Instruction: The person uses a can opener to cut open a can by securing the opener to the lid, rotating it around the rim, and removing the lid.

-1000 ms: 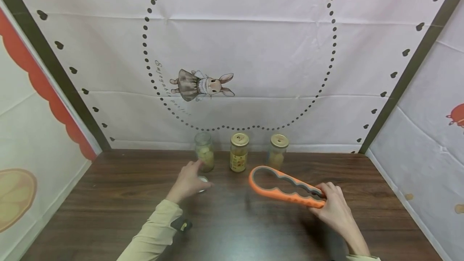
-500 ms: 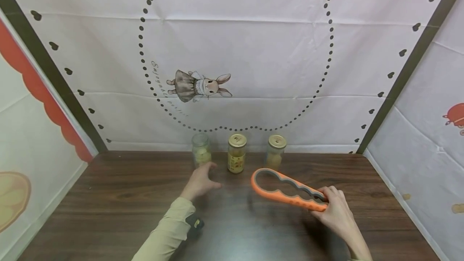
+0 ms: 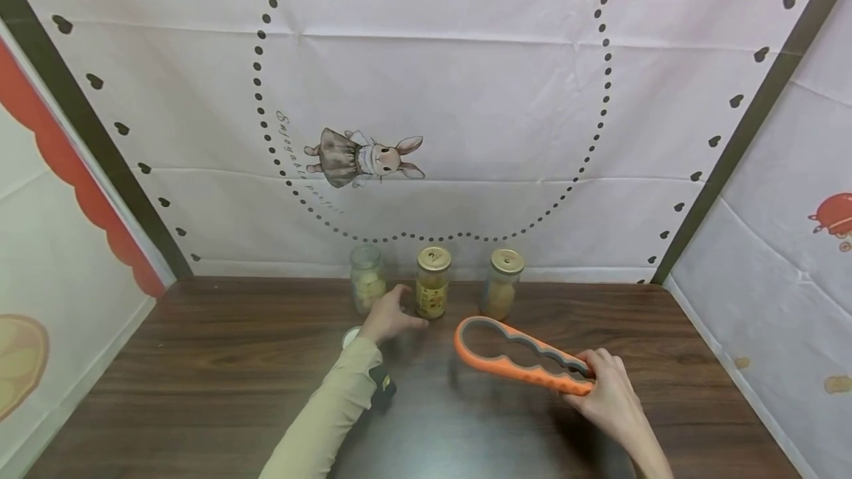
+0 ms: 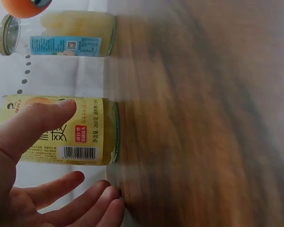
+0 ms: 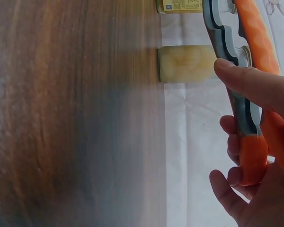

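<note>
My left hand (image 3: 389,318) reaches toward the middle jar (image 3: 433,288), thumb and fingers spread to either side of it. In the left wrist view the thumb overlaps this jar's yellow label (image 4: 80,135). The jar stands upright with a gold lid marked "2". My right hand (image 3: 609,399) grips the handles of an orange jar opener (image 3: 492,365) with a grey scalloped inner lining, held over the table. To the left stands a lidless glass jar (image 3: 365,272) of pale pieces, its lower part close behind my left fingers. A round lid (image 3: 350,336) lies partly hidden behind the left wrist.
Another gold-lidded jar (image 3: 504,283) stands at the right end of the row, just behind the opener's loop. A dark brown wooden table (image 3: 220,361) carries everything. A white printed cloth (image 3: 492,109) hangs right behind the jars, with side walls at left and right.
My left hand has moved right, from beside the round lid and lidless jar to the middle jar, its fingers spreading. The right hand keeps hold of the jar opener, almost still.
</note>
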